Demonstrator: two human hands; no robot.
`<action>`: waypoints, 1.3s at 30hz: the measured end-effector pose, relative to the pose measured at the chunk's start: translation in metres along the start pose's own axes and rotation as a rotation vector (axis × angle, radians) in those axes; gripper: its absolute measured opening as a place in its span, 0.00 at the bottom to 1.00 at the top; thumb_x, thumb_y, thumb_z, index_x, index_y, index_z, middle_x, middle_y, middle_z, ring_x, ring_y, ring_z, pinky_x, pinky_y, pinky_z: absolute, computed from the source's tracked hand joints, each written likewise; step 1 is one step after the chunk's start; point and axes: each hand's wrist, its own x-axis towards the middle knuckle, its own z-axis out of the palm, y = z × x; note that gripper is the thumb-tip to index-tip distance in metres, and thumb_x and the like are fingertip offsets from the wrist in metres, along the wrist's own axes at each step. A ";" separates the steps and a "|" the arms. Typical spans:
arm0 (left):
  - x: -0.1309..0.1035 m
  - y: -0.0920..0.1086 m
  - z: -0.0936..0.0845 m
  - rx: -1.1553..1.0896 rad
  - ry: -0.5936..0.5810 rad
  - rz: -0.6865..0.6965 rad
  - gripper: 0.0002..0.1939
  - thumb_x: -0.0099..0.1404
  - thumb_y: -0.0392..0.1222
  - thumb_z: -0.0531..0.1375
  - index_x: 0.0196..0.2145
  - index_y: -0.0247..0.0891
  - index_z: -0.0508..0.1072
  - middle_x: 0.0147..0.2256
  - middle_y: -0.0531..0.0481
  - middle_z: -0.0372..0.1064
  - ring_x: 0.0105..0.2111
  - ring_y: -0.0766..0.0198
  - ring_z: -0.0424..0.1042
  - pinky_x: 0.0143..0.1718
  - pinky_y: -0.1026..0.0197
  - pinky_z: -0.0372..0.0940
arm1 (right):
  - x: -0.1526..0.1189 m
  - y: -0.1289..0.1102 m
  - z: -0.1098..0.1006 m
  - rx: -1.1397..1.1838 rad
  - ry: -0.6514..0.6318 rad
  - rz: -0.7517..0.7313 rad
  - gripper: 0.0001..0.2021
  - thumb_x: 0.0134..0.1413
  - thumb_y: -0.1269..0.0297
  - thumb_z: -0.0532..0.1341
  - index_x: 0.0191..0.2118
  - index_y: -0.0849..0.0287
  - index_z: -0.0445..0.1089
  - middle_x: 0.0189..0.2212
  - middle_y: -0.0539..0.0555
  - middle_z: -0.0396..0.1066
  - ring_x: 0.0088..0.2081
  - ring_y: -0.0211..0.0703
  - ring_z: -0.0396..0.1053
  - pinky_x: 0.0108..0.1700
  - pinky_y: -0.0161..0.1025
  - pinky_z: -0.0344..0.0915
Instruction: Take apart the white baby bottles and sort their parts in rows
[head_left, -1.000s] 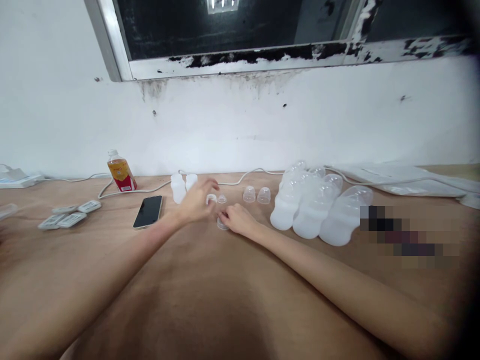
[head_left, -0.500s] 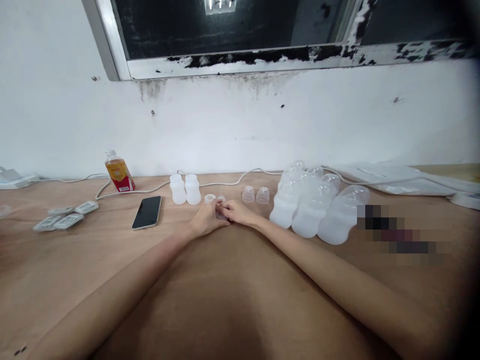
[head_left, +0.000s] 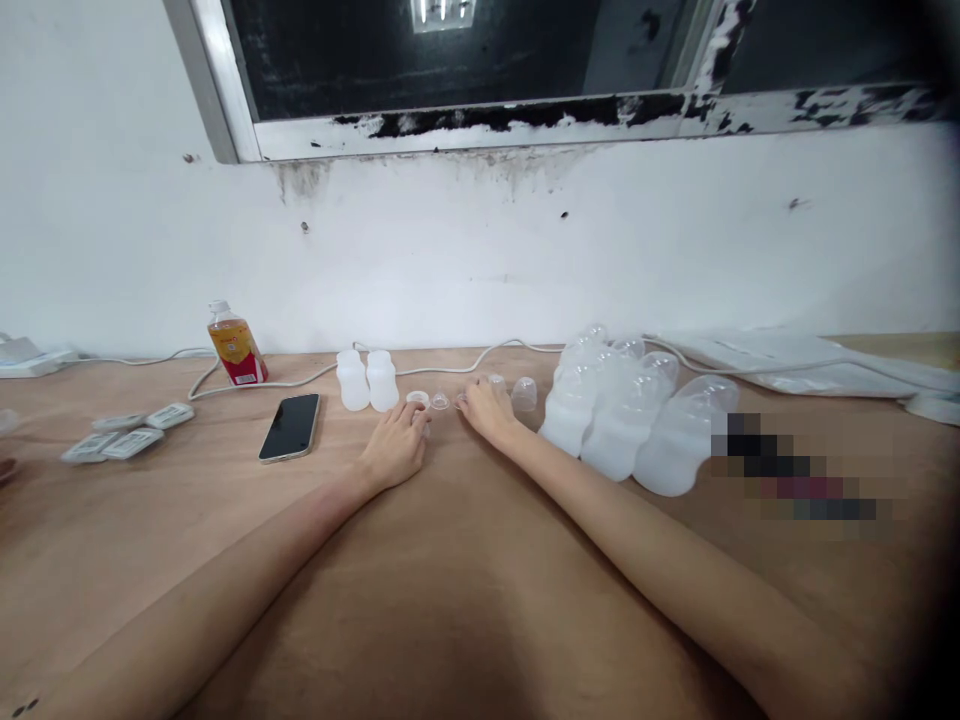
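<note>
My left hand (head_left: 396,443) rests on the table with its fingers curled down. A clear edge shows beside its fingertips, but what it holds is mostly hidden. Just past these fingers lie a white bottle collar ring (head_left: 418,398) and a clear bottle nipple (head_left: 439,401). To the right, my right hand (head_left: 489,412) has its fingertips closed at a small clear plastic piece (head_left: 461,400). Partly behind that hand is one clear dome cap (head_left: 496,382); another clear cap (head_left: 524,394) stands beside it. Two frosted bottles without tops (head_left: 368,380) stand upright behind my left hand.
Several capped frosted bottles (head_left: 611,425) stand grouped at right. A phone (head_left: 290,427), flat white packs (head_left: 133,442) and a drink bottle (head_left: 237,345) are at left. A white cable (head_left: 450,370) runs along the back near a plastic bag (head_left: 780,362). A blurred-out patch lies far right.
My hands were together over a clear piece and have now parted. The left moved left and nearer to me; the right moved right, towards the clear caps. The nipple between them is now uncovered.
</note>
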 end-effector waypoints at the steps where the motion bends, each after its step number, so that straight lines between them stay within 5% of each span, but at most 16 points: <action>1: 0.001 0.000 -0.001 0.035 -0.007 -0.019 0.13 0.57 0.34 0.48 0.41 0.32 0.63 0.43 0.41 0.59 0.44 0.55 0.58 0.43 0.54 0.57 | 0.000 -0.003 -0.001 -0.020 0.016 0.002 0.15 0.51 0.66 0.51 0.43 0.68 0.61 0.41 0.68 0.62 0.42 0.54 0.63 0.38 0.43 0.59; 4: 0.002 0.001 -0.002 0.099 -0.054 -0.086 0.13 0.57 0.33 0.47 0.41 0.32 0.63 0.43 0.40 0.59 0.44 0.54 0.58 0.41 0.54 0.57 | 0.003 -0.011 -0.005 -0.054 0.058 -0.080 0.18 0.52 0.66 0.50 0.48 0.70 0.56 0.47 0.70 0.56 0.47 0.55 0.58 0.41 0.45 0.57; 7: 0.003 0.001 -0.004 0.094 -0.098 -0.158 0.14 0.57 0.30 0.47 0.42 0.32 0.62 0.42 0.40 0.60 0.42 0.54 0.60 0.41 0.53 0.57 | 0.010 -0.021 -0.006 -0.055 0.046 -0.311 0.18 0.52 0.63 0.51 0.49 0.62 0.57 0.51 0.62 0.54 0.52 0.49 0.51 0.49 0.43 0.51; 12: 0.002 -0.002 -0.007 0.054 -0.101 -0.234 0.15 0.56 0.28 0.47 0.43 0.31 0.58 0.40 0.41 0.63 0.40 0.58 0.64 0.40 0.57 0.59 | 0.024 -0.030 0.008 -0.071 -0.028 -0.526 0.12 0.53 0.62 0.50 0.41 0.58 0.65 0.44 0.56 0.64 0.50 0.47 0.54 0.53 0.51 0.38; 21: 0.006 -0.010 0.002 -0.091 -0.089 -0.273 0.16 0.56 0.32 0.48 0.44 0.32 0.55 0.39 0.40 0.64 0.38 0.57 0.66 0.36 0.59 0.61 | 0.018 -0.015 0.002 -0.130 -0.147 -0.558 0.13 0.53 0.64 0.47 0.41 0.58 0.64 0.40 0.59 0.66 0.42 0.48 0.63 0.44 0.46 0.53; 26: 0.014 -0.015 0.012 -0.145 -0.076 -0.225 0.18 0.55 0.33 0.48 0.45 0.32 0.54 0.39 0.40 0.62 0.40 0.58 0.65 0.39 0.58 0.61 | 0.025 -0.015 -0.001 -0.169 -0.213 -0.546 0.12 0.48 0.65 0.51 0.37 0.61 0.67 0.38 0.63 0.67 0.42 0.53 0.63 0.43 0.49 0.54; 34: 0.023 -0.020 0.018 -0.164 -0.046 -0.127 0.19 0.54 0.32 0.48 0.46 0.30 0.56 0.41 0.40 0.60 0.43 0.58 0.61 0.45 0.56 0.58 | 0.026 0.000 -0.016 -0.151 -0.206 -0.429 0.20 0.46 0.67 0.53 0.48 0.63 0.56 0.47 0.62 0.62 0.48 0.49 0.59 0.45 0.43 0.55; 39: 0.027 -0.022 0.017 -0.141 -0.041 -0.032 0.22 0.54 0.32 0.49 0.49 0.33 0.56 0.49 0.42 0.55 0.49 0.57 0.55 0.50 0.55 0.53 | 0.024 0.010 -0.020 -0.178 -0.255 -0.349 0.15 0.47 0.70 0.52 0.43 0.64 0.62 0.39 0.63 0.68 0.40 0.49 0.66 0.37 0.39 0.59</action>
